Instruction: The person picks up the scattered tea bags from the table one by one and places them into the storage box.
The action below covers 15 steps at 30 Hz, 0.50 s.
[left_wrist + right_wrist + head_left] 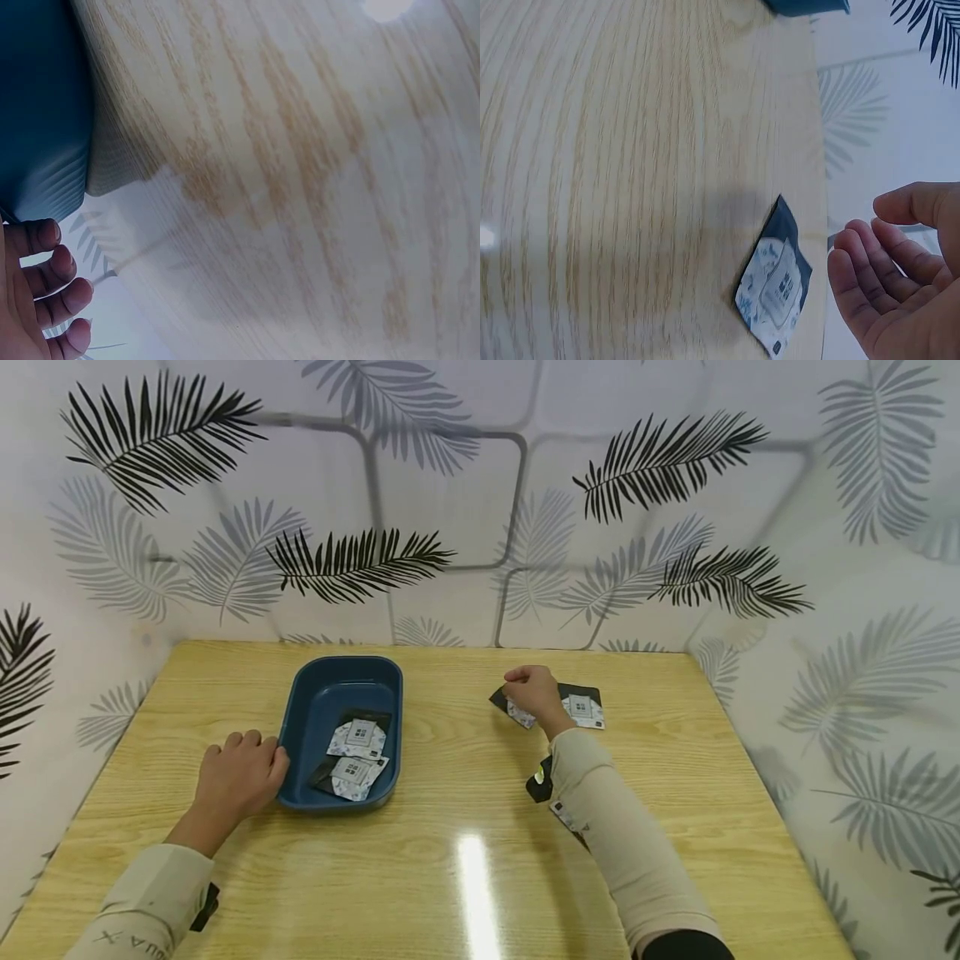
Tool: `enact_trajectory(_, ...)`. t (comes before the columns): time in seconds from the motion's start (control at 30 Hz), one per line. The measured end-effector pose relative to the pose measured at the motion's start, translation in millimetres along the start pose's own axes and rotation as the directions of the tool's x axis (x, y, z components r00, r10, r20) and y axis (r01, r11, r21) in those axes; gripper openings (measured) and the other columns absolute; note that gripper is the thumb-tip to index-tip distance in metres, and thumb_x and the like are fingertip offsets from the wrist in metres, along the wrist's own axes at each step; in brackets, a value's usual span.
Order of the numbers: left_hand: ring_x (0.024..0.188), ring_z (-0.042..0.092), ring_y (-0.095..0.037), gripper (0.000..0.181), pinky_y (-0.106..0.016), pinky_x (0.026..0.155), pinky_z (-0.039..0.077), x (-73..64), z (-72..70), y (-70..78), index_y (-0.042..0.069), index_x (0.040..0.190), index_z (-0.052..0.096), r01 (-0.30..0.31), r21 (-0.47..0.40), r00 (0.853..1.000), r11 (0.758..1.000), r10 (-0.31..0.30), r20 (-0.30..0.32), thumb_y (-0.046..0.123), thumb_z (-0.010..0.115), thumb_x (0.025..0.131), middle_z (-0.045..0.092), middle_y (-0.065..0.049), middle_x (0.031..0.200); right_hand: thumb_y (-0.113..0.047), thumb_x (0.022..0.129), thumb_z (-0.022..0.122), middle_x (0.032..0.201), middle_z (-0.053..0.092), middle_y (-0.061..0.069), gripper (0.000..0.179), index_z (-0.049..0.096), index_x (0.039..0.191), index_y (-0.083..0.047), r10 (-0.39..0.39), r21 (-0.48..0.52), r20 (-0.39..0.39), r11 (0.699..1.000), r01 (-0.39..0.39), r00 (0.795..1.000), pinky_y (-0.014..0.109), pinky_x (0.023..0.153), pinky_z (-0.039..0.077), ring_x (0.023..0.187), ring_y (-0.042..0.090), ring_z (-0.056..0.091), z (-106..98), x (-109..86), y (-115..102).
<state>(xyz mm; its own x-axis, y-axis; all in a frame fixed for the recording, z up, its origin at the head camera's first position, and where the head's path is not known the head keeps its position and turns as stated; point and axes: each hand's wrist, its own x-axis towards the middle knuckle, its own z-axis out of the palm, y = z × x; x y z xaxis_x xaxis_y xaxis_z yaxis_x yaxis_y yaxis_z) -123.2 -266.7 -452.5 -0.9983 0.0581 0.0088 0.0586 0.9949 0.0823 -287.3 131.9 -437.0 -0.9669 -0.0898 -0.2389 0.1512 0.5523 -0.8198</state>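
Observation:
A blue plastic tray (400,727) stands left of the middle and holds two black-and-white packets, one packet (358,737) behind the other packet (352,777). My left hand (238,772) grips the tray's left rim near its front corner; in the left wrist view the fingers (66,300) are bent beside the tray wall and the thumb is hidden. To the right, my right hand (534,693) is above a packet (521,715) and partly covers it. Nothing shows between its bent fingers (870,274) and thumb. Beside it lies another packet (582,707).
One more packet (564,815) peeks out beneath the right sleeve, mostly hidden by the forearm. The wood-grain table (450,760) meets a leaf-patterned backdrop (465,510) at its back and sides. Light glares off the table's front middle.

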Motion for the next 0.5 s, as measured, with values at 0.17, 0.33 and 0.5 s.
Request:
enact_trajectory(0.17,0.095,0.057,-0.042,0.042,-0.057,0.074,0.045,0.6,-0.1,-0.9,-0.002,0.104,0.063,0.003,-0.004,1.0,1.0,-0.003,-0.004,0.027,0.033,0.103,0.063,-0.025,0.108,-0.009,0.094,0.062,0.114,0.068,0.018,0.028,0.066,0.12,0.002,0.002,-0.026,-0.034,1.0,-0.003,0.999,0.037,0.087,0.053,0.1,0.029,0.065,-3,7.1,4)
enact_trajectory(0.33,0.096,0.057,-0.042,0.044,-0.058,0.075,0.045,1.7,0.6,-1.0,-0.002,0.105,0.064,0.002,-0.004,1.0,1.0,-0.003,-0.014,0.028,0.032,0.103,0.063,-0.025,0.109,-0.006,0.093,0.065,0.117,0.067,0.02,0.029,0.066,0.12,0.003,-0.018,-0.06,-0.051,0.998,0.015,0.999,0.042,0.094,0.053,0.108,0.033,0.064,-3,11.5,9)
enact_trajectory(0.5,0.098,0.058,-0.043,0.043,-0.059,0.076,0.046,2.1,0.8,-0.4,-0.001,0.107,0.065,0.0,-0.005,1.0,1.0,0.0,-0.027,0.028,0.034,0.103,0.064,-0.026,0.111,-0.006,0.093,0.065,0.124,0.066,0.021,0.032,0.063,0.124,0.003,-0.035,-0.11,-0.049,0.993,0.03,0.998,0.044,0.101,0.051,0.116,0.034,0.063,-3,15.2,17)
